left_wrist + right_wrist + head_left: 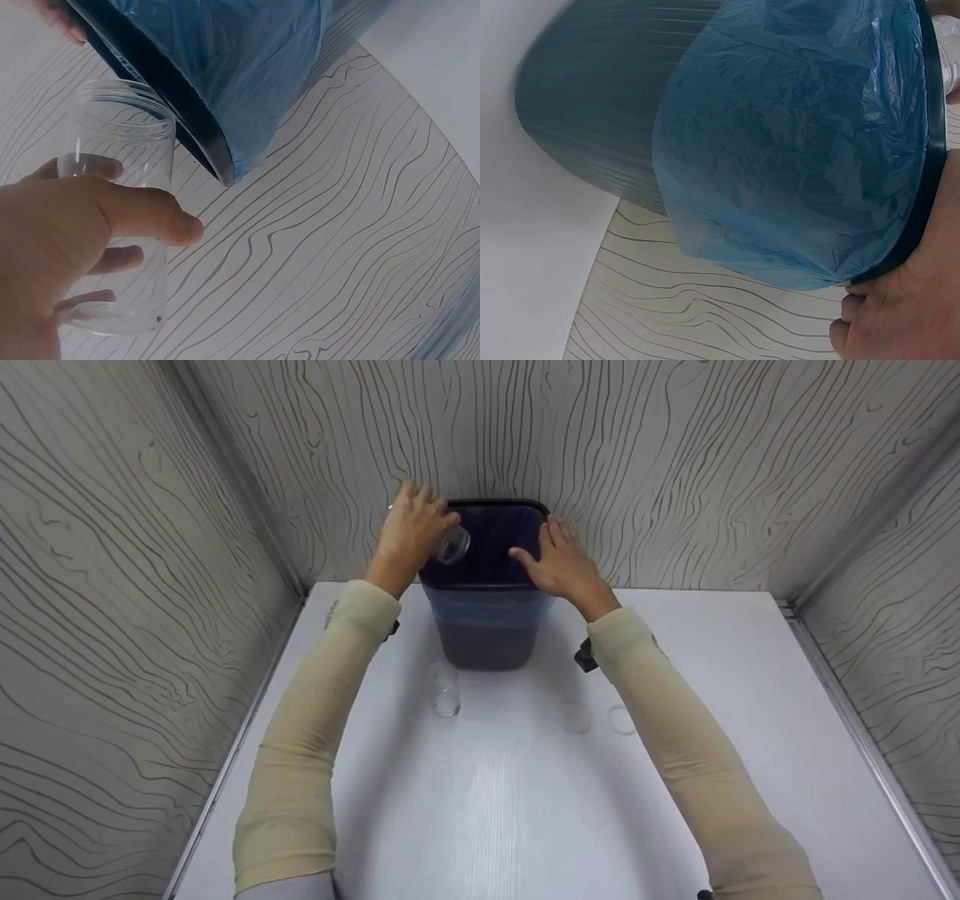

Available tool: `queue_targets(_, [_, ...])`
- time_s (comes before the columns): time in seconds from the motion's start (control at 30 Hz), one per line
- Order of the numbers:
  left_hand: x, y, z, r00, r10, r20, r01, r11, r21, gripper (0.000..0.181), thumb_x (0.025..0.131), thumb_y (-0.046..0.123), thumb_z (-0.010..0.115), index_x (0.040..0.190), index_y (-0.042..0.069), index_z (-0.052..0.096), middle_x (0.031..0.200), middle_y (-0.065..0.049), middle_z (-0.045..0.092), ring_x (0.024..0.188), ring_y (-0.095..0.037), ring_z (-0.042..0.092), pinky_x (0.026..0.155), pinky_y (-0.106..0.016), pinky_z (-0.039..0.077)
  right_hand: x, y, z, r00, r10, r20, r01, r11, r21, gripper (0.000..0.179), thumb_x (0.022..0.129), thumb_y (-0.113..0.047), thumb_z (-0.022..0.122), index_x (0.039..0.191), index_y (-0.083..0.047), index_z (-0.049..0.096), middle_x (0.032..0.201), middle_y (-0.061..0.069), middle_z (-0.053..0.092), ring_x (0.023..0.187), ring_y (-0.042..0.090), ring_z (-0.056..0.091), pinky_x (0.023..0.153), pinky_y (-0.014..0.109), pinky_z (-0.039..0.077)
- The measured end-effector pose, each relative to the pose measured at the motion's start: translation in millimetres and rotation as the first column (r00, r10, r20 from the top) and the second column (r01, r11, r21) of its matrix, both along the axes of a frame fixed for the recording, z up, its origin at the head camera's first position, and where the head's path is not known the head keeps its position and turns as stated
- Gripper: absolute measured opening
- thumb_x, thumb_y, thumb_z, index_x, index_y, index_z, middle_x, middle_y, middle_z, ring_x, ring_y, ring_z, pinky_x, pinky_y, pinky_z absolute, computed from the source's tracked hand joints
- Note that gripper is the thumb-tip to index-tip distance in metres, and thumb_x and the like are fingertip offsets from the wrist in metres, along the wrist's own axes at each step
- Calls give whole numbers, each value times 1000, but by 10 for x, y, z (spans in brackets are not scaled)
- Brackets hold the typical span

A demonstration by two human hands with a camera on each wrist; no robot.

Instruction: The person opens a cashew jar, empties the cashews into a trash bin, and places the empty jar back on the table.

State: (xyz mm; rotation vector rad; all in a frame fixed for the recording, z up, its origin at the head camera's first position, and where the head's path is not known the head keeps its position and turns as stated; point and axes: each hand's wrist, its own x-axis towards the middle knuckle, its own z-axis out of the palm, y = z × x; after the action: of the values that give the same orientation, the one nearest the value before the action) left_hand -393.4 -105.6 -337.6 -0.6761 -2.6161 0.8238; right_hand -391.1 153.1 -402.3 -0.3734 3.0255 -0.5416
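In the head view my left hand holds a clear jar at the left side of the trash bin, its mouth tilted toward the opening. The left wrist view shows my thumb and fingers wrapped round the jar, which has no lid on and looks see-through. The dark bin is lined with a blue plastic bag folded over its rim. My right hand grips the bin's right rim, thumb on the inner side and fingers outside.
Another clear jar is on the white table in front of the bin. Two clear round rings or lids lie to its right, one fainter and one partly behind my right sleeve. A patterned wall stands close behind the bin.
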Motion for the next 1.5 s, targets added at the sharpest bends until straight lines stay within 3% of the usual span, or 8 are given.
queue_targets(0.2, [-21, -5, 2, 1000, 10, 29, -11, 999, 47, 55, 98, 1, 70, 146, 26, 59, 147, -8, 63, 141, -36, 54, 124, -59, 36, -16, 3, 2, 1000, -1, 17, 1, 1000, 14, 93, 111, -65, 24, 167, 6, 3, 178, 24, -4, 167, 39, -5, 135, 50, 1])
queue_targets(0.53, [-5, -55, -2, 999, 13, 32, -16, 995, 95, 58, 94, 0, 74, 145, 22, 58, 148, -11, 63, 142, -37, 54, 125, -57, 35, -18, 3, 6, 1000, -3, 14, 3, 1000, 12, 94, 110, -66, 24, 167, 6, 4, 178, 24, -5, 167, 39, -4, 135, 49, 0])
queue_targets(0.8, [10, -103, -10, 998, 15, 60, -22, 993, 118, 67, 90, 5, 82, 149, 19, 52, 150, -15, 59, 142, -40, 53, 123, -59, 37, -15, 2, 8, 1000, 5, 8, -5, 1000, 17, 93, 111, -65, 24, 167, 7, 4, 178, 24, -4, 167, 39, -4, 135, 50, 0])
queue_targets(1.03, [8, -148, -24, 996, 24, 90, -38, 988, 152, 69, 92, 7, 79, 152, 18, 47, 152, -16, 58, 143, -41, 52, 122, -59, 38, -24, 4, 4, 1000, 6, 11, -6, 1000, 22, 94, 111, -66, 22, 167, 7, 3, 178, 24, -4, 167, 39, -5, 135, 50, 0])
queue_targets(1.3, [15, -222, -51, 993, -10, 118, -25, 956, 292, 60, 94, 2, 72, 148, 13, 49, 146, -20, 61, 137, -45, 55, 115, -63, 44, -27, 4, 8, 1000, 1, 25, -2, 1000, 25, 96, 109, -69, 21, 168, 5, 1, 179, 22, -6, 167, 38, -8, 135, 50, 0])
queue_targets(1.5, [44, -258, -93, 995, -47, 88, 11, 927, 376, 58, 95, 7, 73, 148, 11, 50, 143, -22, 63, 136, -46, 57, 115, -65, 43, -30, 16, 11, 1000, 7, 22, -8, 1000, 21, 95, 110, -67, 22, 167, 6, 1, 178, 23, -6, 167, 39, -8, 135, 50, 0])
